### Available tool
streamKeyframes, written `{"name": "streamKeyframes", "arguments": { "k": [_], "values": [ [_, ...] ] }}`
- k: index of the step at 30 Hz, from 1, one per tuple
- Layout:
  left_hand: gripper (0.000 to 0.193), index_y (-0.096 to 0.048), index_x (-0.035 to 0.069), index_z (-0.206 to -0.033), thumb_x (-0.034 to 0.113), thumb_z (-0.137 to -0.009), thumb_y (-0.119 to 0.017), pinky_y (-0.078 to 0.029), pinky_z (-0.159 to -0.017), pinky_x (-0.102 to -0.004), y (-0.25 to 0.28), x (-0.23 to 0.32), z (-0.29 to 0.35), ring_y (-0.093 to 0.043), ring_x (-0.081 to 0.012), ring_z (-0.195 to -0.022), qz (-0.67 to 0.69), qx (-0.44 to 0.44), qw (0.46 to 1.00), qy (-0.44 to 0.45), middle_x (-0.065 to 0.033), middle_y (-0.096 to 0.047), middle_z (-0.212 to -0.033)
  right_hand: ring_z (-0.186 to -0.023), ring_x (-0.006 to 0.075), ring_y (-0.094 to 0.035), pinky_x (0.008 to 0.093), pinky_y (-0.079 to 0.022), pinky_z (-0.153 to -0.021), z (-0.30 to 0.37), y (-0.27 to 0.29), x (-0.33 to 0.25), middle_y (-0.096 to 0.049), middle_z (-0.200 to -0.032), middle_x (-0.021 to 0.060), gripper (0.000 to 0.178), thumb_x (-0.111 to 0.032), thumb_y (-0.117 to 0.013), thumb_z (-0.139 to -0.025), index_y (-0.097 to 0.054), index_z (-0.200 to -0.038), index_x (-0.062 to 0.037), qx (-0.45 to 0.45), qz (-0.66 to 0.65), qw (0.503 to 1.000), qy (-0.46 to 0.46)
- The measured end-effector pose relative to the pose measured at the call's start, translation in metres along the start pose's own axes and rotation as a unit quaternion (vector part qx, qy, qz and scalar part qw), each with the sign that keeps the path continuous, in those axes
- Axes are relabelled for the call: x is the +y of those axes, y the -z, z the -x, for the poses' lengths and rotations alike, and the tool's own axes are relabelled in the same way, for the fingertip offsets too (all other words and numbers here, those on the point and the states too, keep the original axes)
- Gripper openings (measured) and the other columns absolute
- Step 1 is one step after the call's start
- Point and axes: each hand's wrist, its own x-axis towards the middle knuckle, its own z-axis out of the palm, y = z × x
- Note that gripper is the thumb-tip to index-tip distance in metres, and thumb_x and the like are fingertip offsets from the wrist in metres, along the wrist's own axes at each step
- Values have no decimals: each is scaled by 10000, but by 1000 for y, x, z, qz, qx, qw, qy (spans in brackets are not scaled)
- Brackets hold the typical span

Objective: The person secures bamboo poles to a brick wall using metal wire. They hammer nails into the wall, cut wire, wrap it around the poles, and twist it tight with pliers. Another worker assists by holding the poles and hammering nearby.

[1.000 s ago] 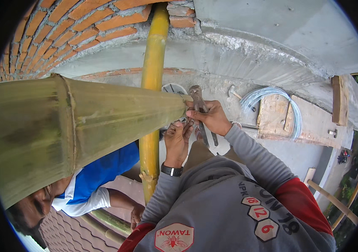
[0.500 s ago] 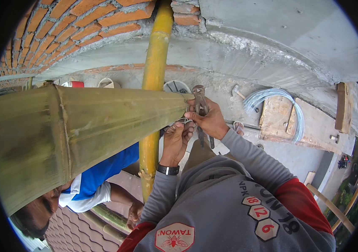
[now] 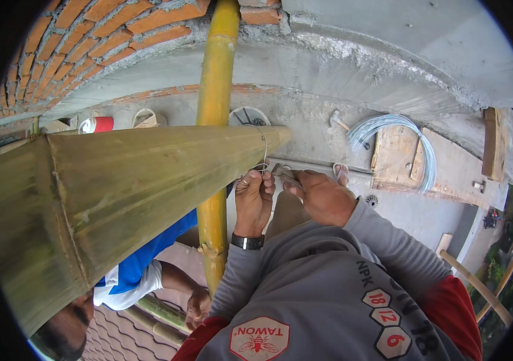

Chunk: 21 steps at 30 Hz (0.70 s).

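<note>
A thick green bamboo pole [image 3: 142,174] runs from the left toward the middle, crossing an upright yellow bamboo pole [image 3: 215,90]. Thin wire [image 3: 265,144] loops over the green pole near its right end, and its ends come together below. My left hand [image 3: 254,201], with a dark wristband, is closed on the wire ends, pinching them between thumb and fingers just under the pole. My right hand [image 3: 327,197] grips rusty pliers [image 3: 285,174]. Their jaws point left, close beside my left fingertips; whether they bite the wire I cannot tell. My right palm hides the handles.
At lower left another person in a blue and white shirt [image 3: 142,274] is partly behind the pole, above roof tiles [image 3: 118,331]. A coil of wire [image 3: 428,162] lies over boards [image 3: 392,153], near a hammer [image 3: 339,120]. A bucket [image 3: 250,114] stands behind the poles.
The pliers have swung from upright to lying sideways, jaws toward the wire, with my right hand now wrapped round them. My left hand still pinches the wire. The view has shifted slightly.
</note>
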Motion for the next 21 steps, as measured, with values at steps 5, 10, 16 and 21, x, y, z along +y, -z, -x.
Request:
{"name": "streamKeyframes", "arguments": {
  "k": [5, 10, 16, 21],
  "values": [
    [206, -643, 62, -1031, 264, -994, -629, -450, -656, -213, -5, 1, 2, -525, -98, -777, -19, 25, 999, 9, -3, -629, -884, -1010, 458, -606, 518, -464, -877, -11, -2, -3, -638, -1006, 275, 275, -198, -559, -967, -583, -1048, 63, -34, 2, 999, 14],
    [213, -659, 65, -996, 275, -996, -625, -454, -659, -207, -6, 0, 3, -536, -86, -781, -12, 30, 999, 7, 0, -646, -905, -1004, 448, -616, 506, -479, -883, -14, 2, -23, -656, -985, 276, 249, -148, -594, -912, -593, -990, 89, -55, 30, 998, -15],
    [202, -665, 69, -978, 266, -996, -625, -459, -652, -201, -5, 0, 3, -558, -78, -779, 10, 19, 999, 23, 4, -670, -933, -998, 437, -632, 496, -493, -889, -13, 1, -32, -665, -998, 275, 268, -155, -585, -897, -606, -990, 95, -61, 40, 995, -66],
    [203, -665, 73, -983, 268, -1002, -613, -459, -637, -201, -7, 1, 4, -561, -76, -774, 16, 14, 999, 25, 4, -674, -928, -966, 437, -650, 490, -510, -879, -9, 0, -42, -675, -995, 257, 272, -156, -573, -899, -619, -998, 93, -24, 77, 995, -52]
  ]
}}
